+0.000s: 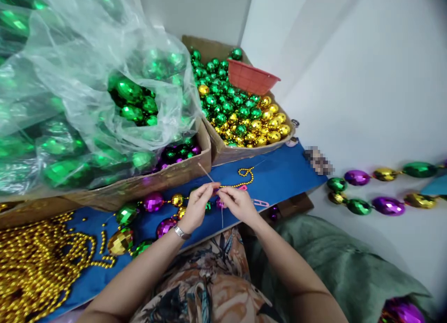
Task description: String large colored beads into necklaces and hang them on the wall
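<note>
Both of my hands meet over the blue tabletop, fingertips pinched close together. My left hand is closed, and a thin needle-like rod sticks out past its fingertips toward the upper left. My right hand is pinched too, with a white thread hanging below its fingers. From the fingertips a string of small gold beads runs right and curls on the table. Under and left of my hands lies a strand of large faceted beads in purple, gold and green, partly hidden.
A cardboard box of green and gold beads holds a red basket. Left of it, a box carries plastic-wrapped green beads. Gold bead strings pile at lower left. Pink scissors lie beside my right hand. Another bead strand hangs at right.
</note>
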{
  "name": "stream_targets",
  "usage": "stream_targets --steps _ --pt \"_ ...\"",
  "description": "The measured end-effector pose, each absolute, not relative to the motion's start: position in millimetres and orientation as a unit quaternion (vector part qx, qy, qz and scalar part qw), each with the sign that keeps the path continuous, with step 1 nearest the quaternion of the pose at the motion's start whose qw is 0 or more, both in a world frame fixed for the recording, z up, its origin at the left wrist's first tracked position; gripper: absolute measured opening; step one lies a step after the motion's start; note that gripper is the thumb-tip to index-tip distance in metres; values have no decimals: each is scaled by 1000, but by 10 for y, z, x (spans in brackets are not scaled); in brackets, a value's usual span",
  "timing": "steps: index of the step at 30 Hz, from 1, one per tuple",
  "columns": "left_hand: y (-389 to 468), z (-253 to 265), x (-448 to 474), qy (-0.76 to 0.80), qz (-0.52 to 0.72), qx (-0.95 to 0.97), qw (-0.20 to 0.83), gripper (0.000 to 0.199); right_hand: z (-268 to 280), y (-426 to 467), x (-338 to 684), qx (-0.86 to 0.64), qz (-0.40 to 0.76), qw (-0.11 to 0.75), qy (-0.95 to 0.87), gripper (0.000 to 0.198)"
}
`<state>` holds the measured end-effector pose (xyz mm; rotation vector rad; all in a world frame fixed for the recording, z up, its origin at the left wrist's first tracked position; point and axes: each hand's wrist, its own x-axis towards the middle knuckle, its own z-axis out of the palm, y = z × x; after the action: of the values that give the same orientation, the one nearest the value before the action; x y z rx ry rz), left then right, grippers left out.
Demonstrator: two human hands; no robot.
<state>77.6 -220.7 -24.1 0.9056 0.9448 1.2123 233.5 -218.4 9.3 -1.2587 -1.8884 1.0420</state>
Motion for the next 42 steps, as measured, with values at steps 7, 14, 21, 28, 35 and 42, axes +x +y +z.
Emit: stream_targets --steps 7,14,21,28,35,42 --pt "-2105 -164 1001 303 471 381 736 38 463 -2014 2508 -477 424 367 -676 28" --pt "-2081 -153 969 348 410 429 726 30 370 -1888 2637 -496 443 459 -589 33" --pt "-2126 -239 842 410 378 467 686 26 -126 -1734 3398 -704 160 403 -562 43" --pt "-2126 -230 763 421 406 398 707 27 -806 -1812 4205 -858 95 112 -492 30" --pt "-2132 -177 753 457 398 374 702 32 -899 -1578 4144 -842 59 -22 -536 36" --pt "-2212 -18 804 455 431 335 703 26 -888 -953 3800 -760 75 -76 -641 39"
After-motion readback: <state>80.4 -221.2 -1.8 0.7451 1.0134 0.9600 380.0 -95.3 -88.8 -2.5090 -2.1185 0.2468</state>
